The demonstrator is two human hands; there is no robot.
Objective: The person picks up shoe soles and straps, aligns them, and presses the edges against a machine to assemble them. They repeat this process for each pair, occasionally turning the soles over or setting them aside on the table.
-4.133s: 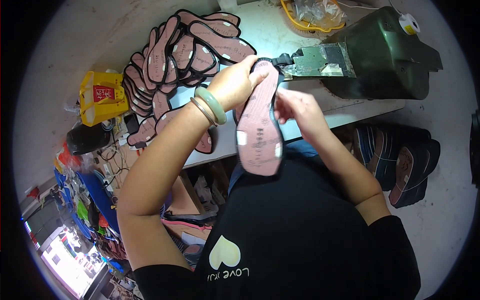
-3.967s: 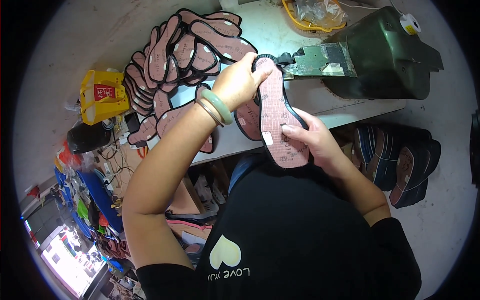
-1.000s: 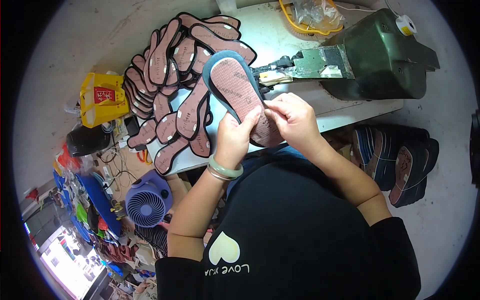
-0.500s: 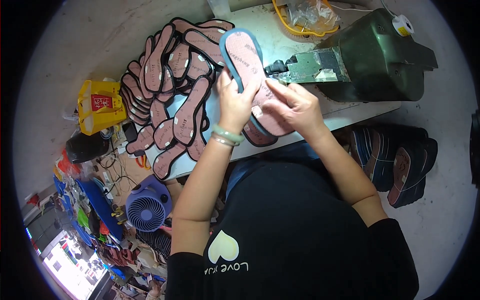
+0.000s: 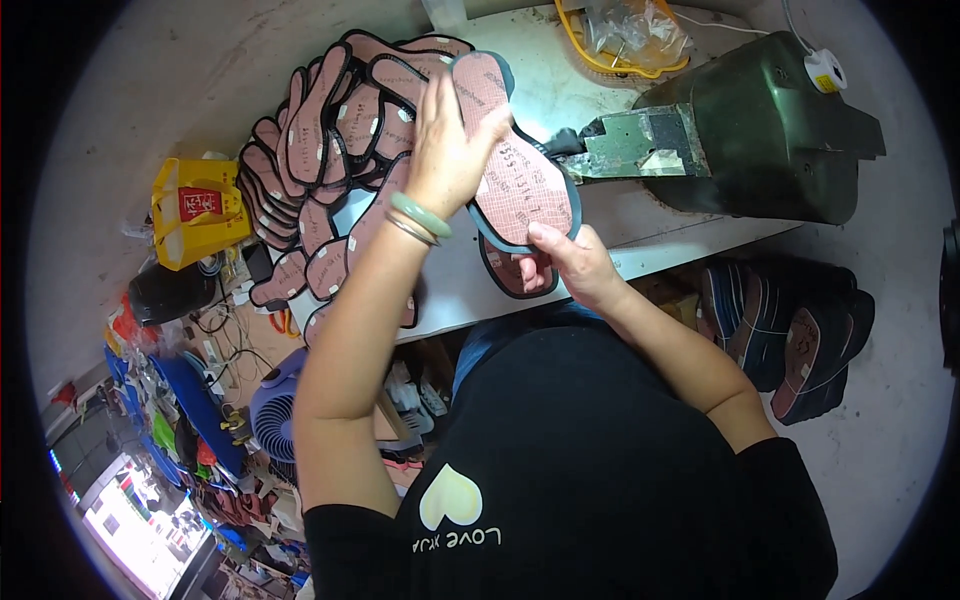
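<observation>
Pink insole [image 5: 510,150] clasped in left hand [image 5: 447,150] grip, right hand [image 5: 575,265] pinching its heel, second insole [image 5: 515,275] beneath, one green machine [image 5: 760,130]

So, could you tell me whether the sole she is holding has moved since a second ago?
Yes. The sole has travelled up and away from her, towards the dark green machine.

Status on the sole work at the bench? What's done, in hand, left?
Done, seemingly: a fanned stack of pink soles with dark rims lies on the white bench. In hand: the left hand and right hand hold one dark-rimmed sole by the green machine. Left: one sole lies under the right hand; how many more, I cannot tell.
</observation>
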